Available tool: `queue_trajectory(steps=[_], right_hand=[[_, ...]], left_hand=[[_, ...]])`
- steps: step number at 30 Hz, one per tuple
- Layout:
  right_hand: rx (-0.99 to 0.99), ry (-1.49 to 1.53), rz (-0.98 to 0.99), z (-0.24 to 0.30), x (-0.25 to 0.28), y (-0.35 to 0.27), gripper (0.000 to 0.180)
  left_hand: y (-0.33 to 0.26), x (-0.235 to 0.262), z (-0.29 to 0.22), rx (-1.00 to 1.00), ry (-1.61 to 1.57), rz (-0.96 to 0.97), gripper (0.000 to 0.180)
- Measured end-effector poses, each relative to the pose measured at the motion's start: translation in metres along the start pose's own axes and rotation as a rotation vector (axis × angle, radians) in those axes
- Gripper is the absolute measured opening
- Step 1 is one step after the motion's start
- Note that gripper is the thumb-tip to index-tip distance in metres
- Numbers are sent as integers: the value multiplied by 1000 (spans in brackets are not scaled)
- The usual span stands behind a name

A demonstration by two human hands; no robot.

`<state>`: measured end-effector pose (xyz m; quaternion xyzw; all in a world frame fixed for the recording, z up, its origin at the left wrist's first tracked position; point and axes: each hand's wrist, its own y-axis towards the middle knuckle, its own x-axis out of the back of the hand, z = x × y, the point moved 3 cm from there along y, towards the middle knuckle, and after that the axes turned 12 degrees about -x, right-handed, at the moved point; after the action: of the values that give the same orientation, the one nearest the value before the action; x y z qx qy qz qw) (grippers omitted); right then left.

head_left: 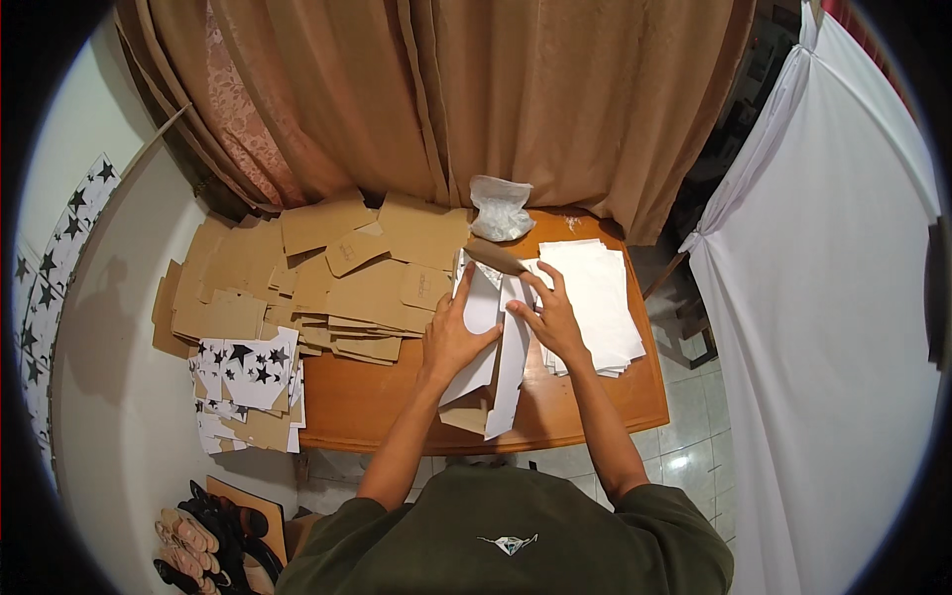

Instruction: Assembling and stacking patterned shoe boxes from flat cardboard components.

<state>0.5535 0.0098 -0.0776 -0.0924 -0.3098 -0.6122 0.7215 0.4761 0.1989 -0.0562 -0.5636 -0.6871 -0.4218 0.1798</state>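
Observation:
A partly folded cardboard box (512, 357), white on its inner faces and brown outside, stands on the wooden table in front of me. My left hand (459, 332) grips its left side, with the index finger stretched toward the far end and the thumb reaching across the inside. At the right wall, my right hand (551, 315) holds the box near its far end, thumb inward and fingers spread by a raised brown flap (496, 257). A brown flap (465, 413) also slants at the near end. Some fingertips are hidden behind the cardboard.
Flat cardboard pieces (347, 293) are heaped at the left, with star-printed pieces (248, 369) nearer me. White sheets (592, 302) lie stacked at the right of the wooden table (357, 416). A clear plastic bag (501, 210) sits at the back. Shoes (213, 540) stand lower left.

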Motion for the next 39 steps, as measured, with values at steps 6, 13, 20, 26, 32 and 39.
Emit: queue_trajectory(steps=[6,13,20,26,32,39], right_hand=[[-14,-19,-22,4,5,13,57],[58,-24,29,10,4,19,56],[56,112,-14,7,23,32,55],[-17,80,-67,12,49,44,57],[21,9,-83,12,43,47,57],[-55,-31,-62,14,47,47,56]], left_hand=[[1,2,1,-29,-67,9,113],[8,8,6,-130,-156,-78,107],[1,12,27,-300,-259,-33,103],[-10,25,23,-338,-207,296,143],[-17,21,25,-432,-154,398,162],[-30,2,20,-402,-154,321,151]])
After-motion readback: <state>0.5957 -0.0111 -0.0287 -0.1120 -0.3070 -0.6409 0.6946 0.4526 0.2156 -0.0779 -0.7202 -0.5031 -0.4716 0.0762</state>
